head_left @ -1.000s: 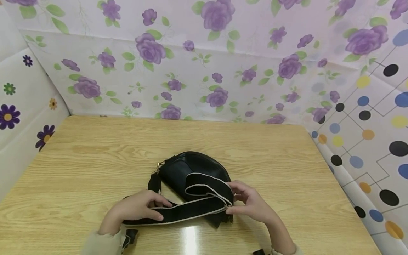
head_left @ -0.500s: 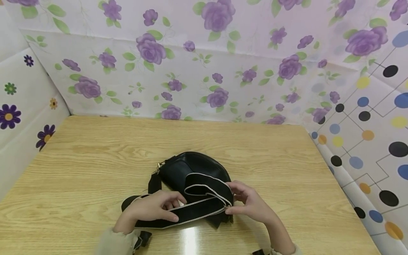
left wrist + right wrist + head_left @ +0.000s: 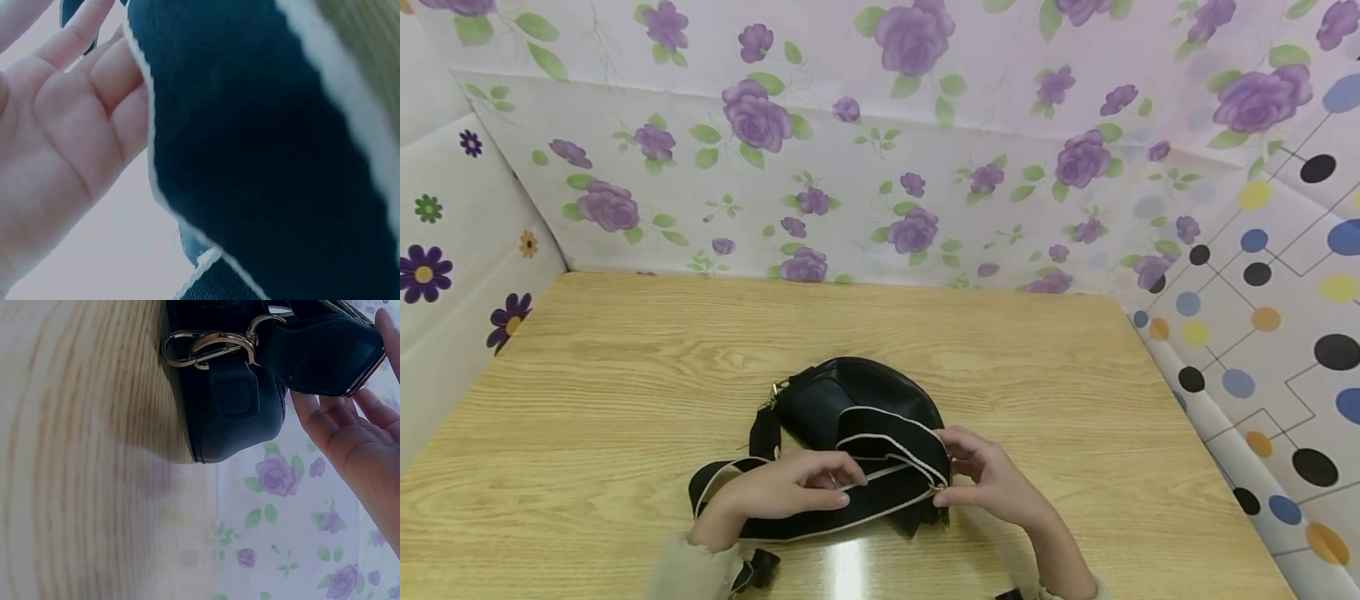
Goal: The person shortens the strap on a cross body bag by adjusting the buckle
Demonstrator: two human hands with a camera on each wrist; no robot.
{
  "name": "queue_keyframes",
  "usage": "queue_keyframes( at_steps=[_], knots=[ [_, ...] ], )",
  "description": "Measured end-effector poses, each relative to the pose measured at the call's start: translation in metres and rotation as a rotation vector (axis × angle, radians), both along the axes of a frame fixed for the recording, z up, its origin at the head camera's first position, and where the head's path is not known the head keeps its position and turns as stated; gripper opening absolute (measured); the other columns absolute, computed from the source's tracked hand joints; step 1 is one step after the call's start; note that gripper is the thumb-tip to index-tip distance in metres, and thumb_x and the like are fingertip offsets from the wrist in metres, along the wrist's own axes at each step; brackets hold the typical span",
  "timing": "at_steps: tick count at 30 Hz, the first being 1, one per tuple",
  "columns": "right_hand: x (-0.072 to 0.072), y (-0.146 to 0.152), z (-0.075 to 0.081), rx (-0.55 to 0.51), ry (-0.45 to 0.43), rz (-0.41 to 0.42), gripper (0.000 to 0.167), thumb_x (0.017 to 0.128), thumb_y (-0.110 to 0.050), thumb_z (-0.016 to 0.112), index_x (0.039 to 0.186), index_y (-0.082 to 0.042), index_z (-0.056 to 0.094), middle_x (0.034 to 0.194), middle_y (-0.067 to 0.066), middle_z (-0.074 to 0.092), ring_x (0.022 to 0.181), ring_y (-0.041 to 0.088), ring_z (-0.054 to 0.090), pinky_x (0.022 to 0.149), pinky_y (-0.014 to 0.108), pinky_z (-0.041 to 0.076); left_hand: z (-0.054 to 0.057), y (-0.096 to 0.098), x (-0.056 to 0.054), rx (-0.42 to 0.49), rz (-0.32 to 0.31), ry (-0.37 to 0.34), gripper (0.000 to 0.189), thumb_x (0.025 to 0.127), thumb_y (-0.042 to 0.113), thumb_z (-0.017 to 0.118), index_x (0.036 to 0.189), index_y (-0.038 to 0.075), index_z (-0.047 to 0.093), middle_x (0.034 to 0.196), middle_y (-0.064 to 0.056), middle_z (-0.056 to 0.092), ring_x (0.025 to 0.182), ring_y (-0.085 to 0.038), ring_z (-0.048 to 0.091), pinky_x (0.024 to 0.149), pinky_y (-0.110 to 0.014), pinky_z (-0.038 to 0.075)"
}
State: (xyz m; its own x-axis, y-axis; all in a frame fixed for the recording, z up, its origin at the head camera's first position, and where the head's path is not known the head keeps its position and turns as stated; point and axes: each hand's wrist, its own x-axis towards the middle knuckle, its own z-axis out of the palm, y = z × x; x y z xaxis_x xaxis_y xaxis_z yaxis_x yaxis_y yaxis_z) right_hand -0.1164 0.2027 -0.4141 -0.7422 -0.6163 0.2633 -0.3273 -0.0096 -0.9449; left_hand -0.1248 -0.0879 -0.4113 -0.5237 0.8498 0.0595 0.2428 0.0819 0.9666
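Observation:
A black half-moon crossbody bag (image 3: 820,408) lies on the table, its gold clasp (image 3: 776,390) at the upper left. Its wide black strap (image 3: 880,496) with white edges loops over the front of the bag and folds back at the left. My left hand (image 3: 782,490) holds the strap, thumb in front and fingers curled behind it. The left wrist view shows the strap (image 3: 237,125) passing across those fingers. Near the bag's right end, my right hand (image 3: 992,473) pinches the folded strap by its buckle. In the right wrist view, the leather strap end (image 3: 319,356) sits between thumb and fingers.
The wood-grain table (image 3: 625,375) reaches back to a wall covering (image 3: 850,183) with purple roses. A dotted panel (image 3: 1262,333) stands along the right side and a flowered one (image 3: 445,217) along the left.
My left hand has moved right along the strap, toward my right hand. The strap's left fold now shows more behind the left wrist. The right hand and bag stay in place.

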Motion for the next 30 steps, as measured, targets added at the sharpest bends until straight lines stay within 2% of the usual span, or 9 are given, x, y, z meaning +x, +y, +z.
queue_keyframes(
  at_steps=[6,9,12,17,21,26,30],
  knots=[
    [0.000,0.001,-0.001,0.009,-0.007,0.011,0.057,0.070,0.008,0.070,0.121,0.006,0.046,0.108,0.014,0.052,0.095,0.016,0.054,0.076,0.036,0.047,0.002,0.006,-0.002,-0.006,0.030,0.044,0.022,0.091,0.009,0.051,0.109,-0.002,0.056,0.103,-0.012,0.058,0.069,-0.005,0.053,0.066,-0.023,0.046],
    [0.000,0.001,-0.001,0.020,-0.024,0.023,0.058,0.069,0.007,0.070,0.122,0.005,0.046,0.109,0.014,0.052,0.097,0.017,0.053,0.078,0.036,0.046,0.004,0.010,-0.003,-0.023,0.043,0.018,0.021,0.088,0.004,0.053,0.107,-0.002,0.058,0.101,-0.011,0.059,0.056,-0.002,0.045,0.057,-0.020,0.043],
    [0.000,0.001,-0.002,0.023,-0.022,0.039,0.058,0.070,0.007,0.070,0.122,0.005,0.045,0.110,0.015,0.051,0.098,0.018,0.052,0.079,0.037,0.046,0.006,0.014,-0.002,-0.047,0.069,-0.020,0.020,0.086,-0.001,0.055,0.105,-0.003,0.060,0.099,-0.009,0.061,0.051,-0.002,0.041,0.053,-0.018,0.039],
    [0.000,0.002,-0.002,0.022,-0.007,0.049,0.059,0.070,0.006,0.070,0.123,0.006,0.044,0.110,0.016,0.050,0.100,0.019,0.052,0.081,0.038,0.045,0.008,0.017,-0.002,-0.056,0.125,0.010,0.019,0.084,-0.006,0.054,0.099,0.000,0.064,0.098,-0.008,0.062,0.054,-0.003,0.043,0.055,-0.020,0.042],
    [0.000,0.002,-0.001,0.023,-0.021,0.060,0.059,0.071,0.004,0.070,0.124,0.006,0.043,0.115,0.016,0.050,0.103,0.020,0.051,0.083,0.038,0.044,0.007,0.016,-0.002,-0.024,0.170,0.061,0.022,0.082,-0.011,0.052,0.092,0.002,0.067,0.091,-0.007,0.064,0.052,-0.003,0.038,0.053,-0.019,0.038],
    [0.000,0.002,-0.002,0.020,-0.001,0.077,0.059,0.073,0.003,0.069,0.125,0.007,0.041,0.119,0.015,0.049,0.104,0.020,0.051,0.084,0.038,0.044,0.010,0.017,-0.002,-0.017,0.182,0.071,0.027,0.082,-0.014,0.047,0.087,0.003,0.068,0.090,-0.006,0.065,0.060,-0.004,0.042,0.057,-0.019,0.036],
    [0.001,0.002,-0.002,0.017,0.004,0.077,0.059,0.073,0.003,0.069,0.125,0.007,0.041,0.119,0.012,0.049,0.104,0.019,0.051,0.084,0.037,0.044,0.009,0.019,-0.002,-0.014,0.215,0.073,0.028,0.082,-0.011,0.044,0.086,0.003,0.069,0.084,-0.004,0.064,0.051,-0.003,0.035,0.050,-0.017,0.032]
  ],
)
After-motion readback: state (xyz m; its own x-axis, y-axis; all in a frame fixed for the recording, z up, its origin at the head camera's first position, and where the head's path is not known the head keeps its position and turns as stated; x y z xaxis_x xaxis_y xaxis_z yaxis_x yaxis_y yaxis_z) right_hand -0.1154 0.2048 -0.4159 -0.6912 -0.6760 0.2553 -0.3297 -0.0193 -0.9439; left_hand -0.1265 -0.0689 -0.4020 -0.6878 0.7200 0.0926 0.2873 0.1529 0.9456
